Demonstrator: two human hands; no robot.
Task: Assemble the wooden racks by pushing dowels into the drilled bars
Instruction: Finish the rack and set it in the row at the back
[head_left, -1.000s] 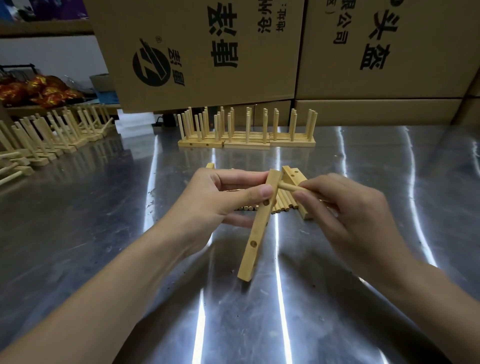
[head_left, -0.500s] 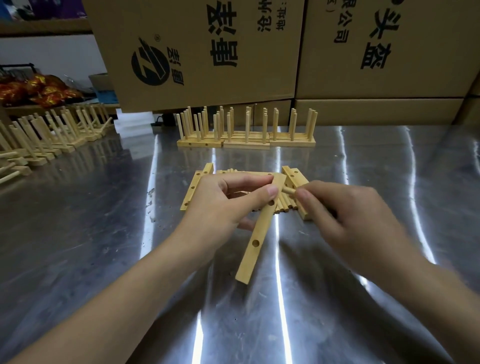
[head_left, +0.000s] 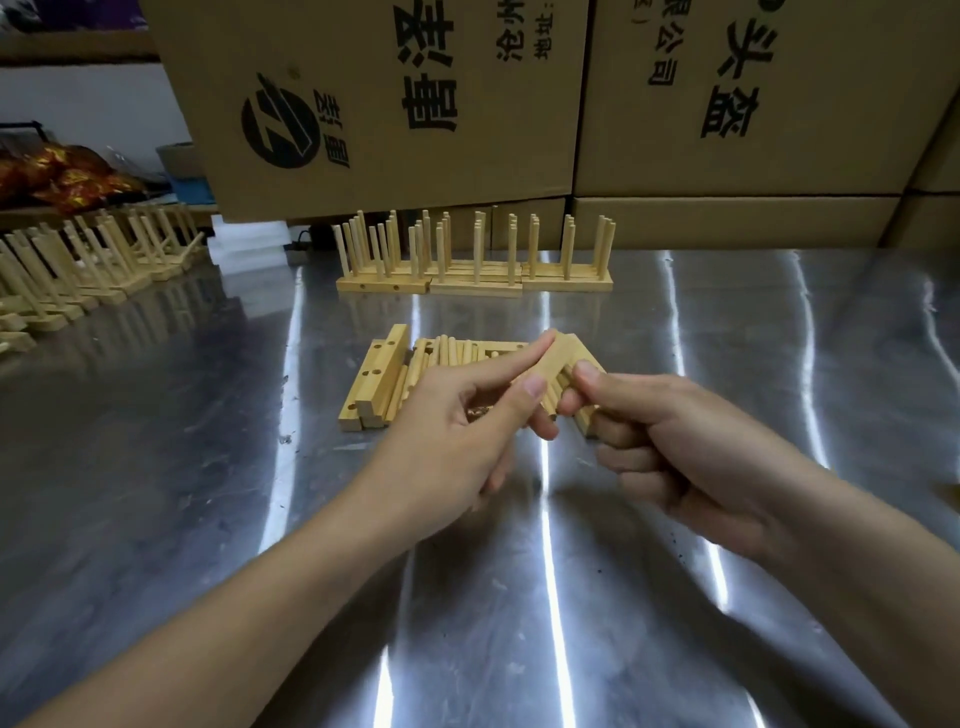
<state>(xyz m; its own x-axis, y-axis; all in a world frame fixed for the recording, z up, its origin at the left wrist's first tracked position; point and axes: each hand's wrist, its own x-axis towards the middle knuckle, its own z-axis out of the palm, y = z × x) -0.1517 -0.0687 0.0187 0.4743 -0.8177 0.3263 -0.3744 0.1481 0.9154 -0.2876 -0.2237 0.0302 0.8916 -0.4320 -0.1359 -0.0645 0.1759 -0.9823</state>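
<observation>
Two hands: left hand (head_left: 457, 431), right hand (head_left: 675, 447). Three finished racks (head_left: 475, 283) far centre; at least four cardboard boxes (head_left: 363, 104); loose dowels (head_left: 457, 353) uncountable.

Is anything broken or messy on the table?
Nothing looks broken. The racks on the left lean over, unlike the upright racks at the back. Little dark specks dot the metal table.

The bar (head_left: 555, 359) no longer slants toward the viewer; only a short piece shows at the left hand (head_left: 452, 436). The right hand (head_left: 675, 452) has closed in, hiding the dowel.
</observation>
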